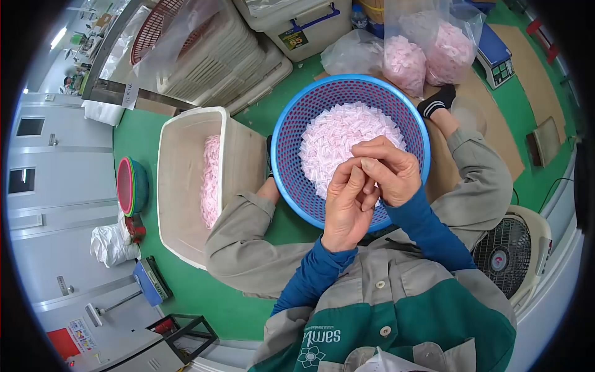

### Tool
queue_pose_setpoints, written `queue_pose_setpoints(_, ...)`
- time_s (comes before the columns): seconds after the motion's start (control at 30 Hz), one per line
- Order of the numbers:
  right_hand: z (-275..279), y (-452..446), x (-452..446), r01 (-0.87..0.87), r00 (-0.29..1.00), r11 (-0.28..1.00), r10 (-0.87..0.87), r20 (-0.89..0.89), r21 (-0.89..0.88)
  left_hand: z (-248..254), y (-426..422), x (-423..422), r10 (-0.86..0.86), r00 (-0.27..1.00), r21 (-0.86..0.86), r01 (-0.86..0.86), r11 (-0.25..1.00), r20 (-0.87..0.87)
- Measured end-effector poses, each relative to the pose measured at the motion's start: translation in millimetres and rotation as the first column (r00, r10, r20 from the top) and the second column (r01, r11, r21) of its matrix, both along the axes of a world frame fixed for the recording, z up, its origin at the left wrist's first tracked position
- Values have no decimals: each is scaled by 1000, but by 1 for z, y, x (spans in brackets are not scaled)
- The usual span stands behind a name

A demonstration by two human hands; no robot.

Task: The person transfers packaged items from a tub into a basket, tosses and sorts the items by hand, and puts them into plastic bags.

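Note:
My left hand [348,209] and my right hand [395,169] meet above a blue basket [287,186] with perforated sides. The fingers of both are closed, thumbs and fingertips pinched together and touching. Whatever is between them, if anything, is too small or hidden to make out. Below lies a heap of small pale pink-and-white pieces [338,139], filling the basket's bottom. My hands cover the heap's near right part. The basket stands on the floor between my legs.
Left of the basket is a cream plastic tub [242,155] with pink pieces [211,180] inside. Clear bags of pink pieces [406,65] and a blue scale [494,56] stand beyond my right foot. A fan [505,254] is at right. Stacked crates [217,62] stand behind.

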State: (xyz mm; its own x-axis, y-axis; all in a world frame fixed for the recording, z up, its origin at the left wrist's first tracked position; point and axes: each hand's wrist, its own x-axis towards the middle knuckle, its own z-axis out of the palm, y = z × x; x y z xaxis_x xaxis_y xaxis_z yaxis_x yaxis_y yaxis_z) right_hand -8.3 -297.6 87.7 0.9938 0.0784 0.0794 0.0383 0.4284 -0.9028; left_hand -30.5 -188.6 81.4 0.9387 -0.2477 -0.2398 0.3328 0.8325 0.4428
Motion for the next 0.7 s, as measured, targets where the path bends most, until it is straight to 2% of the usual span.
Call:
queue_pose_setpoints(0.1,-3,1,1,43,999,999,-43,-3,22,2,0,0,-13,1000,19,13,1000,-2)
queue_pose_setpoints(0.17,-9,0,3,154,978,983,-137,158,-97,3,3,0,-51,998,92,48,995,37)
queue_pose_setpoints(0.2,-12,-1,7,214,960,972,-189,208,-103,5,6,1,-49,998,169,42,985,33)
queue_pose_setpoints(0.27,-5,-17,13,266,957,944,-235,169,-195,14,26,7,-102,994,403,81,912,31)
queue_pose_setpoints(0.3,-3,-25,18,293,952,935,-267,149,-198,20,42,12,-151,986,578,82,812,73)
queue_pose_setpoints(0.33,-4,-39,26,310,945,900,-255,204,-308,26,65,19,-214,966,785,20,619,144)
queue_pose_setpoints(0.37,-7,-58,35,329,937,848,-238,256,-415,31,91,26,-296,934,938,-96,332,200)
queue_pose_setpoints(0.4,-26,-82,47,337,930,801,-203,305,-495,34,118,30,-391,891,970,-242,22,231)
queue_pose_setpoints(0.43,-31,-106,57,322,940,753,-182,288,-573,58,129,28,-363,924,967,-190,-172,117)
queue_pose_setpoints(0.47,-42,-134,62,312,949,665,-177,263,-679,45,176,26,-635,756,629,-574,-524,161)
queue_pose_setpoints(0.5,-53,-163,67,291,957,563,-169,237,-773,53,197,17,-541,839,553,-425,-717,-57)
queue_pose_setpoints(0.53,-58,-194,71,195,975,343,-171,143,-919,51,227,5,-514,838,379,-423,-823,-181)
queue_pose_setpoints(0.57,-61,-225,73,8,975,14,-220,4,-1000,53,252,-6,-400,847,308,-299,-903,-350)
queue_pose_setpoints(0.6,-63,-252,74,-214,954,-295,-268,-134,-931,54,268,-16,-332,831,258,-236,-937,-446)
queue_pose_setpoints(0.63,-64,-270,68,-355,926,-442,-290,-243,-824,57,279,-27,-303,824,315,-160,-935,-480)
queue_pose_setpoints(0.67,-60,-282,59,-466,884,-516,-315,-347,-719,60,283,-36,-302,815,372,-116,-921,-494)
queue_pose_setpoints(0.7,-55,-283,46,-517,856,-504,-321,-405,-692,61,282,-40,-331,813,448,-99,-889,-478)
